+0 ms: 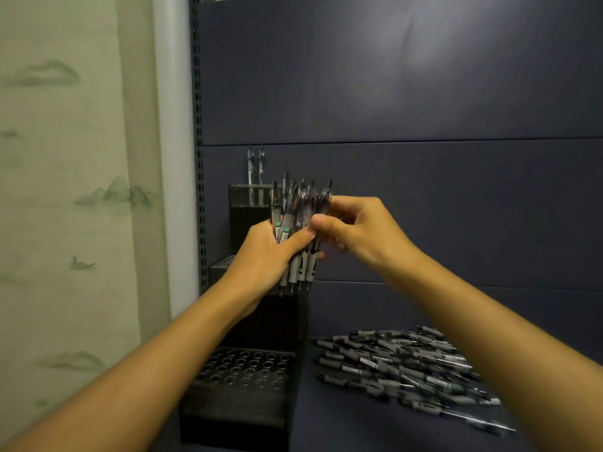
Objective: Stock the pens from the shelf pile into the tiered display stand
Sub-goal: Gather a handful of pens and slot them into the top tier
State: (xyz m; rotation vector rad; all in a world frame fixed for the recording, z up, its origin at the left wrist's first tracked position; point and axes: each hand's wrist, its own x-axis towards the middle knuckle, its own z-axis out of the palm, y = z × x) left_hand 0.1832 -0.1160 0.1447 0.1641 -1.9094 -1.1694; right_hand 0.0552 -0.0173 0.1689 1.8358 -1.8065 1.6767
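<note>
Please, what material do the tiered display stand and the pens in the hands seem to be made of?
Tiered display stand: probably black plastic or acrylic, semi-gloss; the rims of its round holes catch light, though painted metal is possible.
Pens gripped by the left hand, pinched by the right hand: seemingly clear plastic barrels, since dark refills show through, with matte grey grips, perhaps rubber.

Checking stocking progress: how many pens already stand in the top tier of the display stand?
2. Both pens stand upright side by side at the left of the top tier; the held bundle may hide others further right.
</note>
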